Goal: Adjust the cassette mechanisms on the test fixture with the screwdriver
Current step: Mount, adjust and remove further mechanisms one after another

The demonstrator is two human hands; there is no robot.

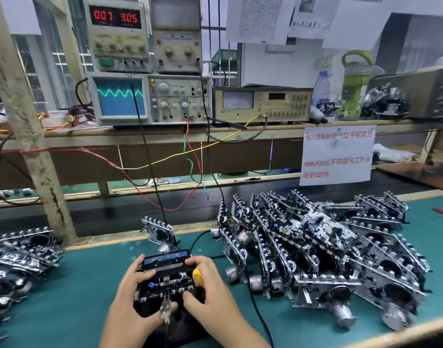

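Yellow screwdriver (198,277) in right grip (210,292)

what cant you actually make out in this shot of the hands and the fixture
- Screwdriver, head view: only the yellow handle shows; the right hand covers shaft and tip.
- Test fixture, head view: both hands, with the left hand, cover its sides; the adjusting screw is too small to find.
- Pile of mechanisms at right: blurred, count unclear.
- Paper sign: some characters smeared.
- Forearms: cut off by the bottom edge.
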